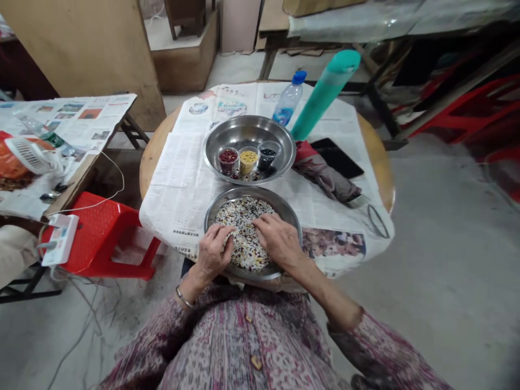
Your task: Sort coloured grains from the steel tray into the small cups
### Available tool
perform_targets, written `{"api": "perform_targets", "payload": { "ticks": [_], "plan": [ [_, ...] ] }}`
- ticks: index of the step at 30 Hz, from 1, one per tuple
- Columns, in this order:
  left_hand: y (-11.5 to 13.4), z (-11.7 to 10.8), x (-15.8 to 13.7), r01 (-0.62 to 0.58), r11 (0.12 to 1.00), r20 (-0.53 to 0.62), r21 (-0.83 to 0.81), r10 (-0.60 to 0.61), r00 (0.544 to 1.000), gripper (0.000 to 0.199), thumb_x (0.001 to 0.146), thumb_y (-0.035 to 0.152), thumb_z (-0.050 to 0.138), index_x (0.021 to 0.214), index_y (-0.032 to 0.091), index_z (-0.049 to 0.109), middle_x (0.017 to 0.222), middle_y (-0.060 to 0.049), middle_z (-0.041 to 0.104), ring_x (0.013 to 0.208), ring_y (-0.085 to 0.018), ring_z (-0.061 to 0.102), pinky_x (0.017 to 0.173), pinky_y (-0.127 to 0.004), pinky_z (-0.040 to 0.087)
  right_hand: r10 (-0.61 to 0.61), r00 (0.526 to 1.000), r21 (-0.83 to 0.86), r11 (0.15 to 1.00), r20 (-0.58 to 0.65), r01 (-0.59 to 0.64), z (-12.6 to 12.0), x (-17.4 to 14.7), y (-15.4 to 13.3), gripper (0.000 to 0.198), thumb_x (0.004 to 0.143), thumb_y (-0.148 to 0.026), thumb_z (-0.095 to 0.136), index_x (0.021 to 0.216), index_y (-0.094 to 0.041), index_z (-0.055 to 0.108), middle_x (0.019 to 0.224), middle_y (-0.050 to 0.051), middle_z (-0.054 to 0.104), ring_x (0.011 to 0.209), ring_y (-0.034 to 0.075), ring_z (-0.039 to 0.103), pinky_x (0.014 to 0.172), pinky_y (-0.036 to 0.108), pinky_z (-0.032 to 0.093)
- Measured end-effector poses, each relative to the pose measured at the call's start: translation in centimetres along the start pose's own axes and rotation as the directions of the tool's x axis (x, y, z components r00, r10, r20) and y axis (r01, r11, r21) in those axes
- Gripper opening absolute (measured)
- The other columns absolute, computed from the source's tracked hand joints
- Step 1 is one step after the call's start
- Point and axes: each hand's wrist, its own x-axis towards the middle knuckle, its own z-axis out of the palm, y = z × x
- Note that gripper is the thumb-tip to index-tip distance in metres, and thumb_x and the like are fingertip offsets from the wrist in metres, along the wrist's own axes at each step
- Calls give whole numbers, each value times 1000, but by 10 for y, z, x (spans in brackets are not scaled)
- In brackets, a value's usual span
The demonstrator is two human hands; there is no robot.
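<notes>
A steel basin [294, 216] near the table's front edge holds a mix of white grains [244, 233] with dark, red and yellow beans among them. Over the basin's left side is my left hand [214, 250], fingers bent toward the thumb; anything in them is too small to make out. My right hand [278, 238] reaches in from the right, fingertips curled together at the grains. Behind it, a larger steel basin [244, 125] contains three clear cups, of red beans [228, 157], yellow beans [248, 157] and black beans [267, 155], with loose beans beside them.
Newspaper [174, 189] covers the round table. At its back right are a water bottle [289, 100], a green cylinder [325, 95], a folded umbrella [327, 176] and a dark tablet [337, 157]. A red stool [101, 233] with a power strip [60, 241] stands left.
</notes>
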Motion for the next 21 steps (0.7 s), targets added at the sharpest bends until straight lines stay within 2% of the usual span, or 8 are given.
{"api": "perform_targets", "payload": {
  "ticks": [2,4,7,9,11,14,18,21],
  "plan": [
    [2,-7,6,19,997,164,74,-31,986,42,91,22,63,132,18,53,127,-15,58,122,-28,55,104,-47,50,45,998,12,999,-46,-45,-3,-9,6,16,92,-19,54,97,-22,68,100,10,69,96,26,59,76,35,45],
    [1,-13,12,2,986,319,169,-56,946,74,78,31,80,141,19,44,145,-20,43,136,-37,43,108,-57,45,70,996,4,998,-61,-70,-4,-24,8,16,92,-30,59,102,-22,68,103,11,69,96,27,59,75,36,46],
    [-2,-18,21,-18,954,463,298,-128,877,102,59,34,94,144,20,38,150,-23,36,134,-44,43,102,-60,47,70,996,-13,997,-55,-71,2,-47,9,34,87,-45,67,111,-22,65,105,13,69,96,30,60,77,39,48],
    [-4,-17,26,-19,932,513,363,-183,839,97,59,30,94,140,20,41,143,-22,44,125,-42,52,95,-55,52,72,995,8,997,-71,-71,13,-60,8,39,84,-46,71,115,-22,64,110,14,70,98,30,62,81,40,49],
    [-4,-12,29,-27,931,552,364,-191,812,79,67,24,89,132,19,47,132,-18,52,117,-37,57,92,-50,54,85,990,66,995,-117,-78,28,-67,5,37,86,-40,69,118,-22,63,116,15,69,103,30,64,85,40,50],
    [-2,3,33,-20,977,598,210,-113,793,44,79,11,74,118,18,53,115,-10,61,108,-26,62,95,-42,53,122,975,179,980,-186,-89,49,-62,-3,31,91,-25,58,121,-19,63,119,15,70,108,27,66,89,38,52],
    [-1,27,49,93,992,549,87,-126,826,35,78,2,62,109,16,57,93,-5,68,92,-22,66,87,-36,55,214,962,268,949,-170,-164,53,-30,-4,30,88,-16,50,113,-17,67,108,12,75,99,25,69,88,37,53],
    [-1,32,70,120,990,475,72,-140,869,32,81,4,62,110,16,59,94,-5,69,91,-22,66,88,-37,55,251,956,312,930,-150,-195,37,-6,6,30,88,-15,50,110,-19,69,106,10,76,97,24,70,88,35,53]
  ]
}}
